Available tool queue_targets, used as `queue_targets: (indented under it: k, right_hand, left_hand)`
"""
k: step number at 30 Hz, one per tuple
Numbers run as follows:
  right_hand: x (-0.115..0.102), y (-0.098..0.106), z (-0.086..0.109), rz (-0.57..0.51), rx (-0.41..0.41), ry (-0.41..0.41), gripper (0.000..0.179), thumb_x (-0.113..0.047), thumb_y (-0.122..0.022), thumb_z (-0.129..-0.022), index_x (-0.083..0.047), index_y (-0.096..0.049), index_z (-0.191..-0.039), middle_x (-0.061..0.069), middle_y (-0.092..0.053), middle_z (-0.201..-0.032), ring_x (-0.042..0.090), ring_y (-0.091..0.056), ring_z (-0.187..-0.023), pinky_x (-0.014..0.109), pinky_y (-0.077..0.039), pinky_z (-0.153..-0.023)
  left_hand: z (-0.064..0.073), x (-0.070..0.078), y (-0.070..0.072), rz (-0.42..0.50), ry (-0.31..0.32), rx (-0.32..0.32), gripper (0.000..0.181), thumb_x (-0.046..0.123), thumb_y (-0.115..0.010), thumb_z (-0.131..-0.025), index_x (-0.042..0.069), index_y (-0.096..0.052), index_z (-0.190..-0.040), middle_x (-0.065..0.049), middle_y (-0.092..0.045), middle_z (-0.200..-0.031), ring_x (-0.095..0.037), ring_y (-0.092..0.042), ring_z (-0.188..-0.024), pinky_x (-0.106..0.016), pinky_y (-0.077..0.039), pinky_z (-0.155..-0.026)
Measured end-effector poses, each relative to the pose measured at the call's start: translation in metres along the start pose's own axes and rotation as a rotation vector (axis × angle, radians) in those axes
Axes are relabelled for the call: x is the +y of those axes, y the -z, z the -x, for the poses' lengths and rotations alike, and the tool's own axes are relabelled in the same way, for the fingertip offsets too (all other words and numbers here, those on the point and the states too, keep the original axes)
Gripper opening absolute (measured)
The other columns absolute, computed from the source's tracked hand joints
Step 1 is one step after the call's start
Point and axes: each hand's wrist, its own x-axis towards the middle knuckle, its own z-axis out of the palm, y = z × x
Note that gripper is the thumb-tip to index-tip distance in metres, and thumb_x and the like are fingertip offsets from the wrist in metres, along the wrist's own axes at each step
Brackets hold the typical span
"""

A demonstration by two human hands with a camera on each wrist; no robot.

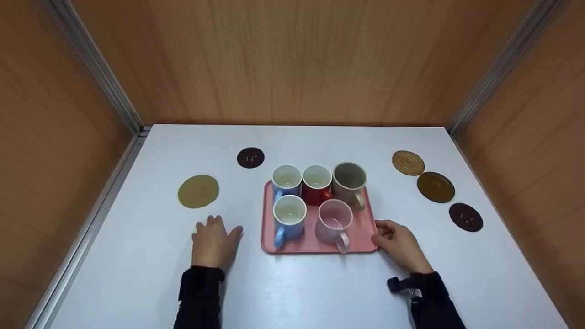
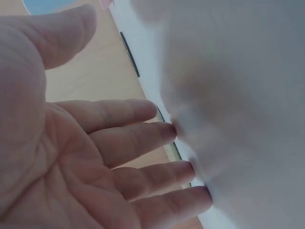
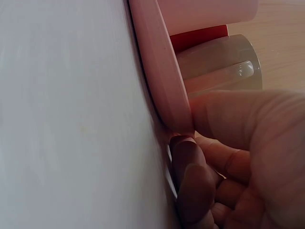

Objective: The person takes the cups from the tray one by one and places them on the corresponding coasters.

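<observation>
A pink tray [image 1: 311, 246] lies on the white table with several mugs standing on it. At its front right corner my right hand [image 1: 401, 244] pinches the rim, thumb above and curled fingers at the edge; the right wrist view shows that tray corner [image 3: 167, 81] close up. Two light blue mugs [image 1: 289, 217] stand on the left side, a red mug [image 1: 315, 194] at the back middle, a grey mug [image 1: 349, 178] at the back right and a pink mug [image 1: 332, 224] in front. My left hand [image 1: 212, 244], fingers spread, touches the table with its fingertips, left of the tray.
Near the left hand lies an olive round coaster [image 1: 198, 191], and farther back a dark round coaster [image 1: 250, 157]. To the right are a tan coaster [image 1: 408, 162], a brown coaster [image 1: 435, 187] and another dark coaster [image 1: 465, 217]. Wooden panels [image 1: 292, 64] enclose the table.
</observation>
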Motion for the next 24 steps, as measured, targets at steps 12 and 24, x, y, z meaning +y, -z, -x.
queue_targets:
  k: [12,24]
  right_hand:
    - [0.001,0.002,-0.001,0.005,-0.011,-0.005,0.05,-0.023,-0.072,-0.098,-0.006,-0.064,-0.145,0.005,-0.072,-0.11,0.016,-0.063,-0.094,0.024,-0.051,-0.08]
    - [-0.001,0.002,0.0,0.0,-0.01,0.005,0.049,-0.023,-0.073,-0.098,-0.007,-0.065,-0.143,0.005,-0.072,-0.109,0.016,-0.063,-0.093,0.024,-0.051,-0.08]
  left_hand:
    - [-0.002,0.003,-0.004,-0.022,-0.006,-0.028,0.078,0.045,-0.068,-0.102,-0.018,-0.052,-0.146,-0.043,-0.045,-0.155,-0.067,-0.035,-0.147,-0.08,-0.032,-0.116]
    - [-0.011,0.006,-0.003,-0.057,-0.006,-0.006,0.082,0.045,-0.069,-0.101,-0.017,-0.046,-0.15,-0.041,-0.044,-0.157,-0.065,-0.042,-0.142,-0.083,-0.039,-0.107]
